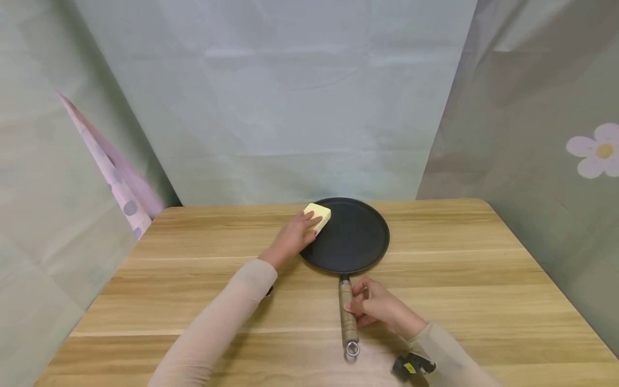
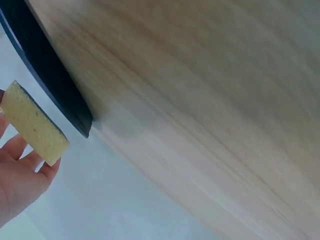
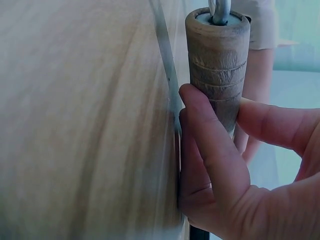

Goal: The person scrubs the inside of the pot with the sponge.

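Observation:
A round, flat black pan (image 1: 353,236) lies on the wooden table, its wooden handle (image 1: 347,312) pointing toward me. My left hand (image 1: 295,236) grips a pale yellow sponge (image 1: 317,212) over the pan's left rim. In the left wrist view the sponge (image 2: 35,122) has a darker layer along one face, and fingers curl round its near side, close to the pan's edge (image 2: 55,75). My right hand (image 1: 382,306) pinches the handle from the right; the right wrist view has thumb and fingers on either side of the handle (image 3: 217,65), below its metal ring.
The wooden table (image 1: 459,279) carries the pan near its far edge. Pale cloth (image 1: 300,107) hangs behind the table and along both sides, with a flower print (image 1: 602,150) at right. A small black device (image 1: 413,366) is strapped at the right wrist.

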Demonstrator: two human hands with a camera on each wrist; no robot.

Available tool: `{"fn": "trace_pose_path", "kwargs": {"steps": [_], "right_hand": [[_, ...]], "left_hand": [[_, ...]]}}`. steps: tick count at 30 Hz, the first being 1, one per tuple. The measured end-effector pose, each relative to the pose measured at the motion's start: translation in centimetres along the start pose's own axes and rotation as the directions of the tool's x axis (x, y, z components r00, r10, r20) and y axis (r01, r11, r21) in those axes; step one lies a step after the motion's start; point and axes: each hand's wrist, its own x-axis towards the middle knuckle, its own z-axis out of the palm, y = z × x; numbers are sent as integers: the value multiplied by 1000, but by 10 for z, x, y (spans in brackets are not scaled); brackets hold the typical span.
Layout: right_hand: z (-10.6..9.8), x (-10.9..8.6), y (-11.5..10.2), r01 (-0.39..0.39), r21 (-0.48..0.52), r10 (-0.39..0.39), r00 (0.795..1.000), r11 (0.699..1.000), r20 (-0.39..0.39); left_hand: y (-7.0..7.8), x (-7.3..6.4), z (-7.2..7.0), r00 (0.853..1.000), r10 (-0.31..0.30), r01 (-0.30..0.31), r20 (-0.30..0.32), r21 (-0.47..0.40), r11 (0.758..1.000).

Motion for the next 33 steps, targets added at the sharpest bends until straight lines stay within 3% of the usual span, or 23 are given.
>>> {"fn": "trace_pose_path", "kwargs": {"steps": [13,33], "right_hand": [[1,-2,0,13,4,-13,1000,1000,13],[0,-2,2,15,17,-16,1000,1000,25]], "left_hand": [[-28,-10,-20,990,-132,132,-58,7,991],[-77,-51,-48,944,-324,328,-68,62,943]]}}
